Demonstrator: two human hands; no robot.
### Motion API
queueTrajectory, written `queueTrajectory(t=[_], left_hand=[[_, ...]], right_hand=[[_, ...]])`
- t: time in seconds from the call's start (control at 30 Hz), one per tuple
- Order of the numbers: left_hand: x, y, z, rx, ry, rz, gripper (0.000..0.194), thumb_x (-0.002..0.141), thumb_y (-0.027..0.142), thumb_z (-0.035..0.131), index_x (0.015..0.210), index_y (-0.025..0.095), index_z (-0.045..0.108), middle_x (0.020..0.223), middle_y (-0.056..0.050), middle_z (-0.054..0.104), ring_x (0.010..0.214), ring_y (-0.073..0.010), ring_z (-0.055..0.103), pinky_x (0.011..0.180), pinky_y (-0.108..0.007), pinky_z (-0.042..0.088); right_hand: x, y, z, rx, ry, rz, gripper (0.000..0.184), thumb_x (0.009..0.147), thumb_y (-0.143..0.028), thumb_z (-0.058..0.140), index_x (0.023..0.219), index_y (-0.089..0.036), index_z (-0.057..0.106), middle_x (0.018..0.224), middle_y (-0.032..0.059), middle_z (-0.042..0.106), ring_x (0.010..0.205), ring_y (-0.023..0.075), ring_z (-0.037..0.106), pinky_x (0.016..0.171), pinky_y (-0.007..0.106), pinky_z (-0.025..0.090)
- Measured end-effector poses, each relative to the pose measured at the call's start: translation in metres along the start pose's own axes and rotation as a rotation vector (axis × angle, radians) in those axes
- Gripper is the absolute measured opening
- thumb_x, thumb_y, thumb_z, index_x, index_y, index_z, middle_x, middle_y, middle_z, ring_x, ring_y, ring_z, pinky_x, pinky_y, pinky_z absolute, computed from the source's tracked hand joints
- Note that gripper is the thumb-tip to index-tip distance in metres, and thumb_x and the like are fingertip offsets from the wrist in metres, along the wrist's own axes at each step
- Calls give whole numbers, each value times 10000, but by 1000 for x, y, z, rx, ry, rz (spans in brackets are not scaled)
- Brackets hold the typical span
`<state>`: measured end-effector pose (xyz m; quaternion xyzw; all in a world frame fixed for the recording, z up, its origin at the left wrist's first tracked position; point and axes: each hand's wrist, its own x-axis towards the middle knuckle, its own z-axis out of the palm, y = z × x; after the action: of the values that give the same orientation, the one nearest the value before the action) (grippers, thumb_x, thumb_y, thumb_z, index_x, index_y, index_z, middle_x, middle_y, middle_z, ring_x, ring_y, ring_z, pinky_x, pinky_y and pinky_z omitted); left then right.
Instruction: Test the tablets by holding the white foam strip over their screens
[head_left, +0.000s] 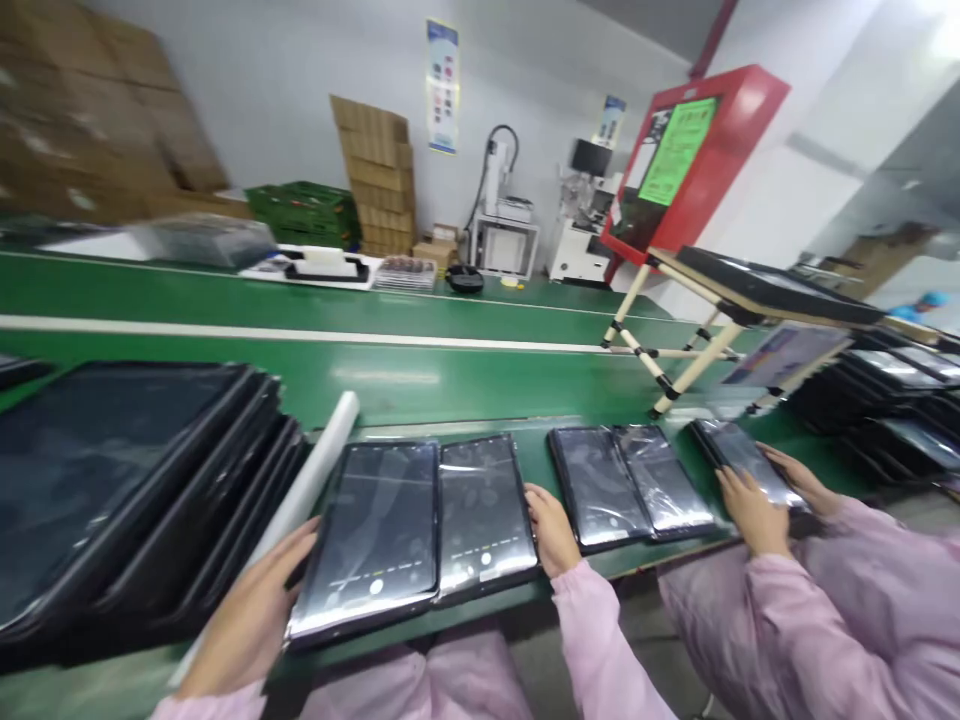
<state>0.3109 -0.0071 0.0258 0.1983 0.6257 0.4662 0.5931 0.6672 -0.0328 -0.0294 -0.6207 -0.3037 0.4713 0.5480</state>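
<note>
Side by side on the green bench in front of me lie two flat, dark, glossy panels in clear film, a left panel (382,530) and a right panel (484,515). I cannot tell whether they are screens or lids. My left hand (255,610) grips the outer edge of the left panel, its fingertips partly hidden behind the edge. At the opposite side, my right hand (551,528) holds the outer edge of the right panel, thumb and fingers curled at its border. The two panels touch or nearly touch along their inner edges.
Stacked black trays (135,480) of dark panels stand at left beside a white tube (330,450). To the right lie more wrapped panels (600,485); a co-worker's hands (754,510) hold another. A frame stand (675,380) rises beyond the green bench surface (420,385).
</note>
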Motion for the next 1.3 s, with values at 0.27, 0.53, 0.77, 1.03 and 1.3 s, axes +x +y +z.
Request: queueTrajectory(t=[0.27,0.53,0.77,1.03,1.3], left_hand=[[-9,11,7,96,28,-6,442,573,573,893,959,384,791,1064,115,828,1400,-308,596,1006,-382,608],[-21,8,20,96,97,24,361,704,569,848,1023,406,801,1075,133,822,1182,-304,740,867,-432,672],[-45,-6,103,-58,-201,76,414,901,281,698,1313,309,718,1145,-13,820,1078,-231,779,894,-338,656],[-60,-85,252,-218,-617,-1,487,923,322,721,1380,184,626,1100,-120,795,944,-239,784,868,-362,639],[-60,-126,309,-18,-661,170,622,972,504,603,1470,139,527,1259,-185,743,1111,-284,740,978,-407,588]], right_hand=[[6,-2,2,30,-81,-74,602,721,-618,828,1168,-216,783,1103,101,776,1150,334,677,1041,498,501],[-3,-38,-48,19,-26,-141,545,696,-537,890,1126,-211,812,1094,92,788,1138,338,691,1072,499,489],[-13,-117,-240,-12,158,-124,563,695,-473,896,1168,-190,783,988,99,804,919,299,751,905,438,579],[16,-156,-338,-110,192,-59,240,738,-262,791,969,-196,777,837,102,789,807,281,770,841,435,619],[39,-146,-325,-164,305,-115,200,650,-269,825,807,-174,745,776,137,761,813,319,750,813,491,581]])
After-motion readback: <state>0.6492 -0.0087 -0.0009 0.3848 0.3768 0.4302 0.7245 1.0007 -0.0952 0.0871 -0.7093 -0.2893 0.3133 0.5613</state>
